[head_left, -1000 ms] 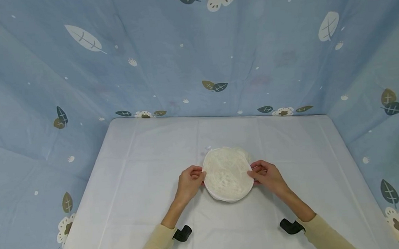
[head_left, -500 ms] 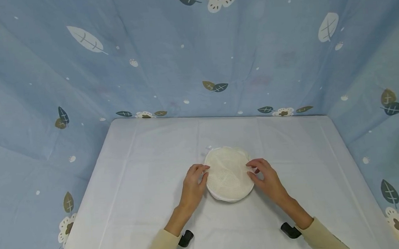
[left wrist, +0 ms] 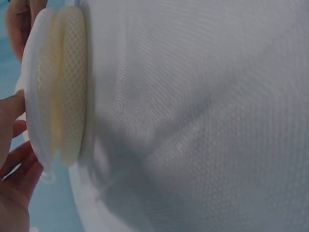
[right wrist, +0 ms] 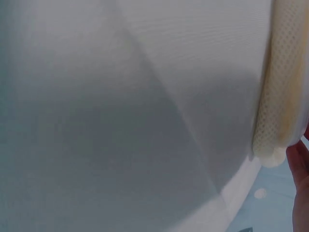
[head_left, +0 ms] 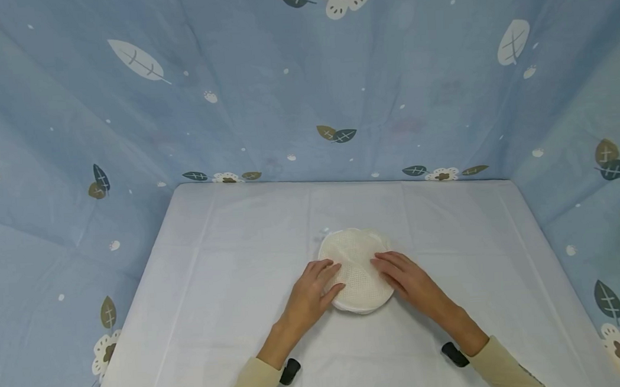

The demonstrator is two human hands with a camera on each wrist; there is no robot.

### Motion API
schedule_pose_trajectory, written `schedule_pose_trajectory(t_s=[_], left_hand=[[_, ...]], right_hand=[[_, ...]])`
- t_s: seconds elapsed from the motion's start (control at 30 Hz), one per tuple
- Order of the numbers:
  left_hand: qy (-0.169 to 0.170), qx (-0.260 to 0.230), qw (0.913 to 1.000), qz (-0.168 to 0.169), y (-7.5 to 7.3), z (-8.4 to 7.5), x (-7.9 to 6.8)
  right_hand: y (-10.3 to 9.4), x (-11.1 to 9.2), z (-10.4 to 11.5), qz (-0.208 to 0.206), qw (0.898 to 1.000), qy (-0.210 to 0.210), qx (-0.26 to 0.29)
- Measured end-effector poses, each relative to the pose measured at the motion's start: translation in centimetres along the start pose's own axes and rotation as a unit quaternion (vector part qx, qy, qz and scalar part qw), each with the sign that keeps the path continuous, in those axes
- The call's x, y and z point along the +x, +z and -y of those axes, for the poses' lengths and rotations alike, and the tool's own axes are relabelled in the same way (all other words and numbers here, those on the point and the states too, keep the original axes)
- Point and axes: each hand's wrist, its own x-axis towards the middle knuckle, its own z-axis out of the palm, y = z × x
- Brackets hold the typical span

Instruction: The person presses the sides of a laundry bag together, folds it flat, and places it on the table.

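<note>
A round, flattened cream mesh laundry bag [head_left: 360, 291] with a white rim lies on the white-covered table. Fingers of my left hand [head_left: 307, 295] rest on its left part, with the thumb near the front left edge. From the right, my right hand [head_left: 411, 283] lays its fingers on the top of the mesh. Seen side-on in the left wrist view, the bag [left wrist: 73, 87] has two puffy mesh layers with a white band along the rim. Only the end of the bag [right wrist: 282, 82] and part of a hand appear in the right wrist view.
The white tablecloth [head_left: 230, 281] has fold creases and spreads around the bag on all sides. A blue curtain [head_left: 262, 102] with leaf and flower prints stands behind and beside the table. Black wrist-camera mounts [head_left: 290, 372] show beneath both forearms.
A second ago both hands pinched the bag's left and right edges. They have let go of the rim and moved inward, so their fingers now rest on top. The bag has barely shifted.
</note>
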Motion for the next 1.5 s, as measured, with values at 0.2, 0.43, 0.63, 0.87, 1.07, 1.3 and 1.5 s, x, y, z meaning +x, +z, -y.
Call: schedule_pose_trajectory(t_s=[0.2, 0.43, 0.63, 0.87, 1.07, 1.3, 1.5], left_hand=[[0.007, 0.020, 0.9998, 0.001, 0.2, 0.3, -0.2], [-0.003, 0.013, 0.9998, 0.011, 0.4, 0.6, -0.3], [-0.011, 0.004, 0.9998, 0.013, 0.9, 1.1, -0.4], [-0.022, -0.005, 0.9993, 0.028, 1.0, 1.4, -0.5], [-0.018, -0.028, 0.9987, 0.037, 0.9, 1.8, -0.5], [-0.020, -0.089, 0.9956, 0.024, 0.9, 2.4, -0.8], [-0.021, -0.104, 0.9944, 0.001, 0.7, 2.5, -0.7]], right_hand=[[0.3, -0.1, 0.0, 0.014, 1.000, 0.006, -0.009], [0.8, 0.0, 0.1, 0.027, 0.999, 0.036, -0.023], [1.4, 0.3, 0.0, 0.013, 0.999, 0.029, -0.026], [1.6, 0.4, 0.0, 0.011, 0.999, 0.018, -0.032], [1.5, 0.5, 0.0, 0.028, 0.999, 0.017, -0.044], [1.2, 0.5, 0.1, 0.025, 0.999, 0.015, -0.032], [0.6, 0.5, 0.2, -0.002, 1.000, 0.018, -0.018]])
